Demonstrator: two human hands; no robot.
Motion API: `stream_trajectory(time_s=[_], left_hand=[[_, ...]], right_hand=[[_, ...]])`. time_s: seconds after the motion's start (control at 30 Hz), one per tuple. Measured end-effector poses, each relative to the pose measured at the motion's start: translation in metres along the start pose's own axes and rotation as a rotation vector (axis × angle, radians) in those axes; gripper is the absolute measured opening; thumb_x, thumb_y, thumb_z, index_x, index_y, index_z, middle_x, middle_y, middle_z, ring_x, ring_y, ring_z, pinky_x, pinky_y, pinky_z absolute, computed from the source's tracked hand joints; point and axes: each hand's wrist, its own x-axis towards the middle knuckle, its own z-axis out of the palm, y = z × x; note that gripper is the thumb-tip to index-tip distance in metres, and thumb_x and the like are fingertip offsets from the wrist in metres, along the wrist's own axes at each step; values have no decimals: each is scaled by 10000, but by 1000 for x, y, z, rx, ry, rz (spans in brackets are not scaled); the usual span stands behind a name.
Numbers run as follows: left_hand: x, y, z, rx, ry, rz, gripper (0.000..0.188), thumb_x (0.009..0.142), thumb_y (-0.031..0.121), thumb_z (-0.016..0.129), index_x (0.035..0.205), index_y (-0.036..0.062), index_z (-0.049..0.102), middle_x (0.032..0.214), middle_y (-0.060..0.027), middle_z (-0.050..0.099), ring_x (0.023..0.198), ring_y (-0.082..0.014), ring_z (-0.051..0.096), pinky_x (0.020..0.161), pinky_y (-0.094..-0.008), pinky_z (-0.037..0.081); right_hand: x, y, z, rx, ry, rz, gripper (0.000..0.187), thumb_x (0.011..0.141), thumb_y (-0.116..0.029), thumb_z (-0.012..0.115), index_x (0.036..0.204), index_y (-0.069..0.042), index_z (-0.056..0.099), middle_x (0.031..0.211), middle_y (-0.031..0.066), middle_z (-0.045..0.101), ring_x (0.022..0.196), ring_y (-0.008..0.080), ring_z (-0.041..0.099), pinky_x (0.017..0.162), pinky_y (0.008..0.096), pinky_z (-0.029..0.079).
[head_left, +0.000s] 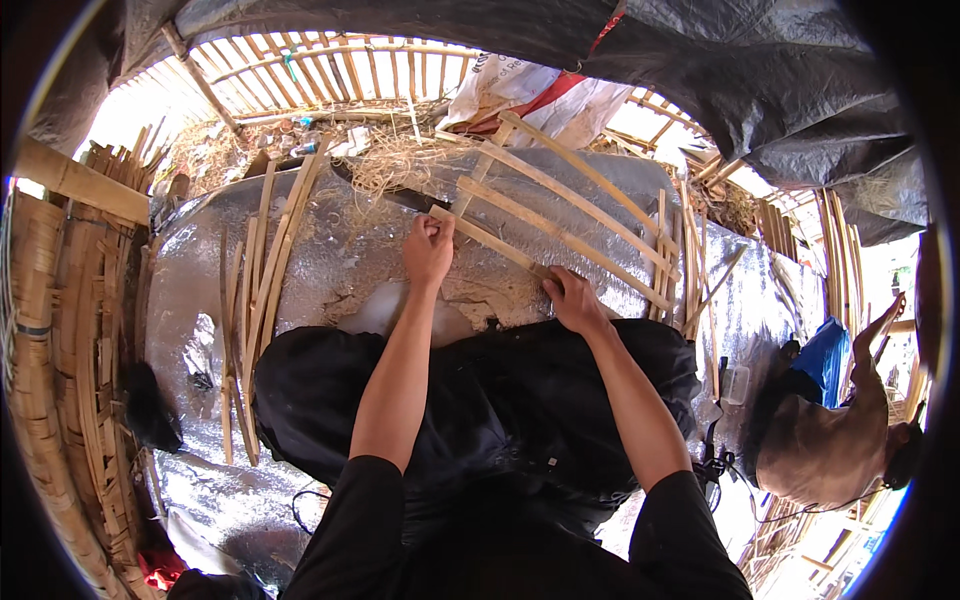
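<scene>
Bamboo-walled shelter, dark plastic tarp (790, 80) overhead, bright slatted bamboo fence (345, 72) on the far side, wall of woven tan bamboo (50, 330) on the left. Shiny silver sheet (185, 290), dusty and creased, covers the floor. Person sits on it, folded legs in black trousers (480, 385) at the near side.

Work is just beyond the knees: one narrow, flat, pale bamboo strip (500, 246), slanting from far left to near right, between the two hands. Left hand (430, 250) curled, fingers pinching the strip's left end. Right hand (573, 298) at the strip's right end, fingers bent and touching it; cannot tell if they pinch or just rest.

Right beyond the strip, open grid of pale bamboo slats (590, 205): long slats running far left to near right, cross slat at their left, more across the right ends. Cross slat's near end meets the held strip; cannot tell if fixed. Long dark flat blade-like tool (412, 198) lies just beyond the left hand. Tangled straw-coloured shavings (400, 165) beyond that.

Left of the knees, loose bundle of long bamboo sticks (285, 245). Far centre, white-and-red sack (530, 95). Far right, crumpled blue sheet (825, 358).
</scene>
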Motion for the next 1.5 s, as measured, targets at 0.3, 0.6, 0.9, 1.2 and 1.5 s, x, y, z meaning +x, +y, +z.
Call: stream_trajectory(time_s=[0.3,0.6,0.9,1.2,1.5], left_hand=[[-23,39,-3,184,68,284,499,960,381,769,1352,124,599,1137,-142,758,933,-358,752,782,-468,584],[-23,30,3,224,79,281,405,981,362,738,1312,156,629,1013,-128,784,932,-389,752,776,-487,587],[-19,31,-1,286,100,293,408,987,370,736,1319,167,613,999,-137,777,923,-381,748,763,-493,579],[-23,33,-7,212,72,296,397,965,294,779,1285,115,627,913,-124,757,854,-334,741,735,-467,561],[-21,27,-5,130,67,359,407,955,284,796,1273,90,632,875,-115,742,811,-329,725,724,-446,552]], right_hand=[[-17,-10,-14,-230,-24,132,377,1033,-291,634,1315,-41,643,1185,237,691,1217,455,631,987,634,485],[-32,-4,-13,-586,-241,625,937,960,-359,743,1626,1,191,1590,392,287,1375,634,437,1130,713,371],[-20,-22,-23,-699,-784,866,1043,853,-307,822,1689,-124,225,1738,233,196,1411,457,537,1116,561,475],[-50,-46,-31,-484,-199,275,585,945,-223,704,1491,-120,519,1340,228,621,1201,417,675,975,570,545],[-40,-13,-14,-501,-93,247,402,941,-111,631,1343,-130,612,1183,170,634,1141,422,665,924,613,521]])
